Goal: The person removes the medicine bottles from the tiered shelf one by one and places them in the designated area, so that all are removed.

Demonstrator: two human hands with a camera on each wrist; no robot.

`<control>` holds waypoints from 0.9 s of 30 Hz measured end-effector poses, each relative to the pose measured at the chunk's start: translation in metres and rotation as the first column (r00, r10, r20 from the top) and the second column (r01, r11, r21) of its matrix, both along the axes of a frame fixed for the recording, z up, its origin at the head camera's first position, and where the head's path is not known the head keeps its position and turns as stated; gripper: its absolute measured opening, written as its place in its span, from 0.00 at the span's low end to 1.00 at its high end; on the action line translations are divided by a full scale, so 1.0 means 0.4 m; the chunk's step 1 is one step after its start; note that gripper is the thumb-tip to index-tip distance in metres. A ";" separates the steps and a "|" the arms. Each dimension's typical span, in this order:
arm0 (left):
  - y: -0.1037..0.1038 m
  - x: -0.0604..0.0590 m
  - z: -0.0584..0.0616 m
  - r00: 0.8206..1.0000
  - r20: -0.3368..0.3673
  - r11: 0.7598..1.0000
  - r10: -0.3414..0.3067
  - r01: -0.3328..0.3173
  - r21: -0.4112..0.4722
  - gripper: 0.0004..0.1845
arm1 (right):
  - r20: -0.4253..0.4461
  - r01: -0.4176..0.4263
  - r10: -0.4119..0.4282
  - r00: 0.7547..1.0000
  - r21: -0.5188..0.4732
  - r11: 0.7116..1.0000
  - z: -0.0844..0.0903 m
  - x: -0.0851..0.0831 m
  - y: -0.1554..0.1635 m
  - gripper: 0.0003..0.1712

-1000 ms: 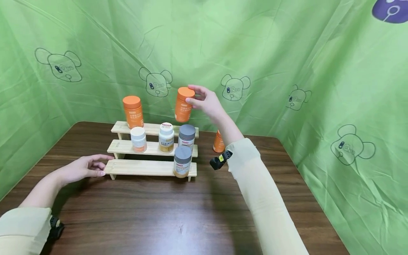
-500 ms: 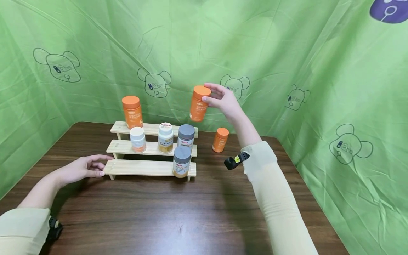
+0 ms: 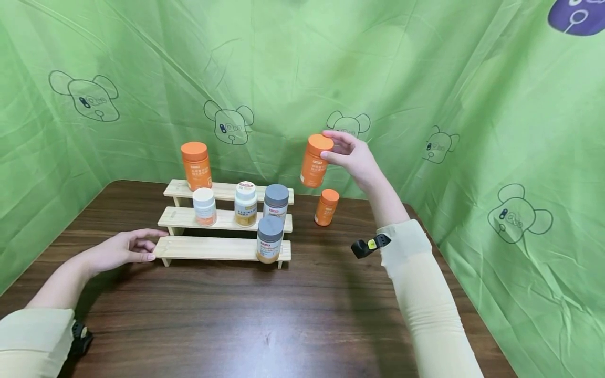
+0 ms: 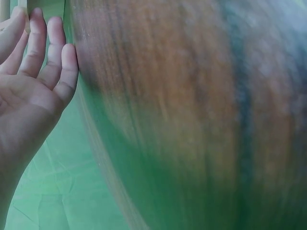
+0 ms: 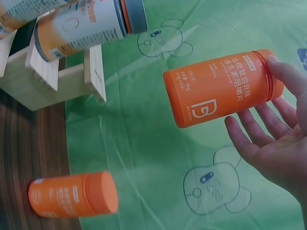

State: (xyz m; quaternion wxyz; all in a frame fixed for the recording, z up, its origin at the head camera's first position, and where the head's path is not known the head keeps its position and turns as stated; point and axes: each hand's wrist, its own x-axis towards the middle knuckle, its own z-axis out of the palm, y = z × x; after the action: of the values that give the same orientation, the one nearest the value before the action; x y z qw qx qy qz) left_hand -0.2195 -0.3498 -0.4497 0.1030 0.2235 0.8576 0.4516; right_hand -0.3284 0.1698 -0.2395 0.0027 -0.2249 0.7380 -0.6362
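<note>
My right hand (image 3: 352, 157) holds an orange supplement bottle (image 3: 315, 163) by its lid end, in the air right of a three-step wooden rack (image 3: 208, 248). In the right wrist view the thumb lies on the front of this bottle (image 5: 218, 88) near the lid, fingers behind. On the table below stands a smaller orange bottle (image 3: 326, 208). My left hand (image 3: 115, 251) pinches the left end of the rack's lowest step between thumb and fingers. In the left wrist view that hand (image 4: 33, 81) reaches to a sliver of pale wood at the top left corner.
A large orange bottle (image 3: 196, 167) stands on the top step. The middle step bears a small white bottle (image 3: 205, 207), a white-capped bottle (image 3: 246, 205) and a grey-lidded jar (image 3: 276, 199). Another grey-lidded jar (image 3: 270, 240) stands on the lowest step. Green cloth (image 3: 293, 79) hangs behind the table.
My right hand has carried the orange bottle rightward from above the rack's top step, dipping slightly at the end. The smaller orange bottle has come into full view. My left hand has stayed put.
</note>
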 end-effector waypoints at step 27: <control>-0.002 0.000 0.001 1.000 0.003 1.000 -0.008 0.008 -0.001 0.29 | 0.016 0.153 -0.153 0.988 -0.016 0.988 -0.101 -0.002 0.250 0.33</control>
State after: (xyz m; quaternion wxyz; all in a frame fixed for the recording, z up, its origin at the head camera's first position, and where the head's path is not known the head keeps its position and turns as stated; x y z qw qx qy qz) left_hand -0.2196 -0.3506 -0.4492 0.1060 0.2261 0.8568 0.4512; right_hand -0.3294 0.2696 -0.2800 -0.0426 -0.1626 0.7475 -0.6426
